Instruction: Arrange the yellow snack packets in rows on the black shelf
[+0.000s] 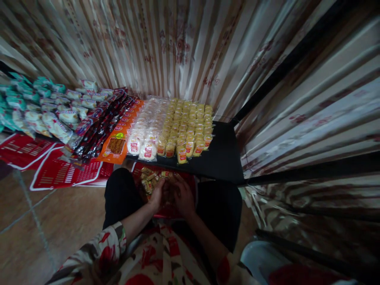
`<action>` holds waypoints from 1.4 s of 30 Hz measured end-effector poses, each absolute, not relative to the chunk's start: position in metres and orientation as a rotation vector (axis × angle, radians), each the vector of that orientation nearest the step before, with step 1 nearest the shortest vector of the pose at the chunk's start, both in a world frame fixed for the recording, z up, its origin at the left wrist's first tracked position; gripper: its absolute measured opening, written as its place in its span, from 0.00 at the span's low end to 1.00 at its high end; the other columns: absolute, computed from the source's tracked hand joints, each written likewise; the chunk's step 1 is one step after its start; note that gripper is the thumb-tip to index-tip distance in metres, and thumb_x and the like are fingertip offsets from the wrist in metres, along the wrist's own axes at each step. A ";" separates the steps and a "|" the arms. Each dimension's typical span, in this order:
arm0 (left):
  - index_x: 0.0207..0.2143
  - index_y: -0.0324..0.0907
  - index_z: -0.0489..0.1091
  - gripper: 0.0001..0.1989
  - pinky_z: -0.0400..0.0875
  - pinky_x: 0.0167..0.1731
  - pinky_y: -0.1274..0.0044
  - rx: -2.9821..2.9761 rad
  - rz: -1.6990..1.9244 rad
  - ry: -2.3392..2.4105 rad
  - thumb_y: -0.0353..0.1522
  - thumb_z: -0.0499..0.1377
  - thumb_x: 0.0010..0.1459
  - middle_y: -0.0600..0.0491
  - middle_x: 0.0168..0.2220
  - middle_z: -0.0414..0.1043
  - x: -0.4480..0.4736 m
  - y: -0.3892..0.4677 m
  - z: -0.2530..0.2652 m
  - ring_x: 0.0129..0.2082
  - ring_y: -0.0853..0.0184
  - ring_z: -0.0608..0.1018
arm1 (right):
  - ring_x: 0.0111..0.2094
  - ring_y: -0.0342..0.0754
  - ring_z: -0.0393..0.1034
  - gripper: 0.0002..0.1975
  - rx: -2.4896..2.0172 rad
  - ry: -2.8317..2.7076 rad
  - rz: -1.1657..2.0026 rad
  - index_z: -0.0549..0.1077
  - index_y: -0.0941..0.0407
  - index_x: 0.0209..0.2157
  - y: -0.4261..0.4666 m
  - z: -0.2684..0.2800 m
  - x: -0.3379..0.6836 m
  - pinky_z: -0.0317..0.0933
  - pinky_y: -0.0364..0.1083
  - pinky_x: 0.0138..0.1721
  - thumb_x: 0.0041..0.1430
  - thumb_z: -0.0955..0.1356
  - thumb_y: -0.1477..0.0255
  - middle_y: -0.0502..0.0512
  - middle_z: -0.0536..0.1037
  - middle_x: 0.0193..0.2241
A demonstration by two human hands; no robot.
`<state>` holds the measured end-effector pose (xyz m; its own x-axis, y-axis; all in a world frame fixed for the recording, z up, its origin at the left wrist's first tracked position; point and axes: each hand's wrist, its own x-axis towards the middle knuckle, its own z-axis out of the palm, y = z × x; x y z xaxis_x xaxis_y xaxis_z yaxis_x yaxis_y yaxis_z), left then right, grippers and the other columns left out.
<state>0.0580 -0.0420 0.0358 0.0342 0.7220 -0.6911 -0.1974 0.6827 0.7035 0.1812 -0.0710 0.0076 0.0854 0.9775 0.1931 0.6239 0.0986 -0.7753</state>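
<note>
A striped, flower-printed curtain (178, 43) is hanging behind a black tabletop (227, 152). Below its front edge, the left hand (158, 194) and right hand (184, 198) are reaching in close together, fingers bending inward; whether they are clamping anything, I cannot tell in this dimness. Around them, small gold-wrapped packets (147, 183) are lying in a red container (169, 214) between the knees. Beyond, yellow packets (190, 122), white packets (138, 136) and an orange packet (118, 136) are resting side by side on the tabletop.
</note>
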 end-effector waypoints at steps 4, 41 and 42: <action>0.35 0.41 0.67 0.15 0.72 0.37 0.76 0.263 0.809 1.156 0.42 0.49 0.61 0.50 0.32 0.76 0.049 -0.042 0.065 0.35 0.66 0.78 | 0.47 0.52 0.66 0.15 -1.489 -1.868 0.334 0.73 0.52 0.45 -0.081 0.025 0.191 0.63 0.56 0.50 0.59 0.61 0.76 0.58 0.75 0.44; 0.30 0.39 0.71 0.07 0.72 0.37 0.77 0.311 0.967 0.714 0.32 0.64 0.48 0.51 0.34 0.74 0.154 -0.035 0.090 0.35 0.67 0.76 | 0.30 0.45 0.71 0.27 -1.399 -0.457 0.863 0.67 0.57 0.44 -0.062 0.066 0.250 0.68 0.45 0.35 0.43 0.73 0.60 0.49 0.75 0.29; 0.31 0.39 0.71 0.08 0.72 0.36 0.77 0.335 0.942 0.747 0.32 0.64 0.49 0.50 0.34 0.74 0.156 -0.034 0.090 0.34 0.67 0.76 | 0.30 0.45 0.71 0.25 -1.391 -0.476 0.863 0.68 0.57 0.43 -0.060 0.067 0.254 0.68 0.45 0.34 0.43 0.73 0.60 0.48 0.75 0.28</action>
